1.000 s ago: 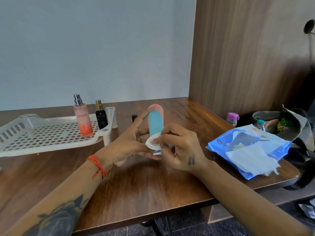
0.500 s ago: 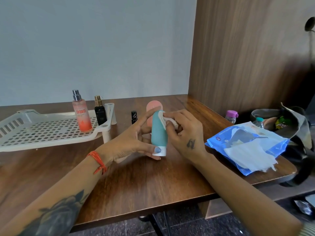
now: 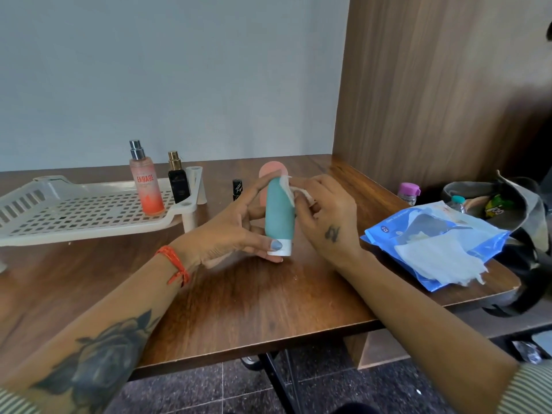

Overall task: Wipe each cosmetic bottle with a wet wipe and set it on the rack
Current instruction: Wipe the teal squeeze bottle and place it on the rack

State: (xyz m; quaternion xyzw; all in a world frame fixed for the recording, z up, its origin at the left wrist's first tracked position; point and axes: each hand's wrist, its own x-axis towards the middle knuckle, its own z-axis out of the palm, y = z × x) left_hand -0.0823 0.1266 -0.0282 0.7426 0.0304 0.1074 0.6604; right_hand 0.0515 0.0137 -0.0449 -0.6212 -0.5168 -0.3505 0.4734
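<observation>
Teal squeeze tube point(image 3: 280, 212) held cap-down just above the wooden desk point(image 3: 239, 309), near its middle, pinched at the white cap by the left hand point(image 3: 236, 234), thumb across the cap and fingers curled behind the body: probably a grip kept low so the whole upper length stays bare for wiping. Wet wipe point(image 3: 291, 189) bunched in the curled fingers of the right hand point(image 3: 325, 216) and pressed against the tube's upper right edge, likely working along the side. Pink tube point(image 3: 270, 177) standing just behind, partly hidden, seemingly waiting its turn beside a small black bottle point(image 3: 237, 189). White perforated rack point(image 3: 74, 213) well to the left, already bearing the Engage spray bottle point(image 3: 145, 183) and a black perfume bottle point(image 3: 178, 182) at its near-right corner, within easy reach. Blue wipe packet point(image 3: 430, 246) lying open at the right, one sheet pulled half out.
</observation>
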